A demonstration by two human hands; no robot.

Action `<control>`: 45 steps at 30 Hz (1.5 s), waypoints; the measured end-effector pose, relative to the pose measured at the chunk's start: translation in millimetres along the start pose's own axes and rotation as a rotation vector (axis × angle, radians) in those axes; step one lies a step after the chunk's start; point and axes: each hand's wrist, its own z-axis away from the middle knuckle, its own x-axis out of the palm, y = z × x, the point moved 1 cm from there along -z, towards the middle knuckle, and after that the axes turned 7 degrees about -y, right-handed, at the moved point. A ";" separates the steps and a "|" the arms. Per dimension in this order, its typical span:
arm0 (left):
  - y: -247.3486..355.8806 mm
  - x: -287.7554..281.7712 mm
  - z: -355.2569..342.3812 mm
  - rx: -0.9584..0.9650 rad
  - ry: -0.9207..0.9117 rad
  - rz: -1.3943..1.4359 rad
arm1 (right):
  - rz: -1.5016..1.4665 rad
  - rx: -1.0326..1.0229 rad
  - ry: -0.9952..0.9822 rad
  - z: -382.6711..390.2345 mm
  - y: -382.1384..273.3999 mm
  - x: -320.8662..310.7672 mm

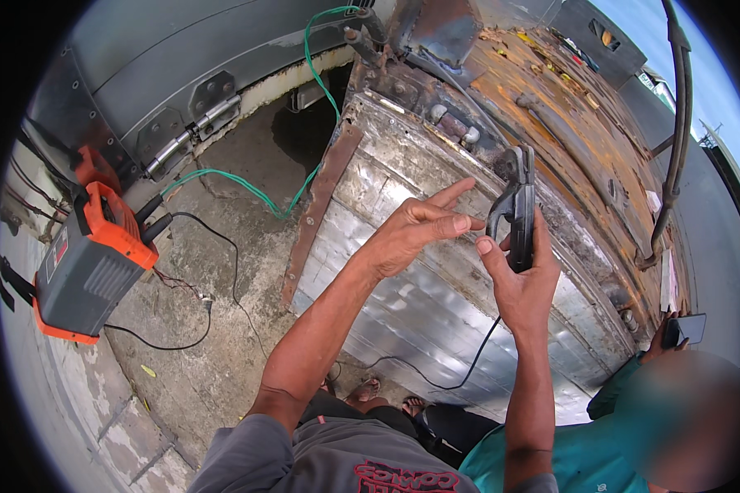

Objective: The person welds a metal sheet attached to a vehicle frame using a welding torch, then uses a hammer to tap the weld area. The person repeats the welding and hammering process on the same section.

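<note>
My right hand (524, 279) is wrapped around the handle of a black welding electrode holder (521, 197), held upright with its jaws at the top. A curved lever stands out on the holder's left side. From below the hand a thin black cable (478, 358) trails down across the metal panel. My left hand (411, 234) is open, index finger and thumb stretched toward the right. Its fingertips come close to the lever; whether they touch it I cannot tell. Behind both hands lies a worn silvery panel (403, 308) with a rusty edge.
An orange and grey welding machine (99, 263) stands at the left, with green cables (247, 193) running up from it. Rusty metal plating (584, 123) with debris spreads at the upper right. At the lower right, a person in a teal shirt (575, 456) holds a phone (684, 330).
</note>
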 end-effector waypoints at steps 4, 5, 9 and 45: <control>-2.7 -1.0 -1.8 -0.004 -0.001 -0.036 | -0.090 -0.052 0.053 -2.0 11.0 4.0; -3.5 -0.8 -1.9 -0.017 -0.013 -0.017 | 0.081 -0.150 0.083 1.0 9.5 6.3; -1.0 -8.3 4.6 -0.053 -0.008 0.007 | 0.594 -0.332 0.083 4.7 -3.6 9.4; 3.8 -1.6 -4.0 -0.030 -0.011 0.008 | 0.127 -0.193 0.100 -4.9 -0.6 14.1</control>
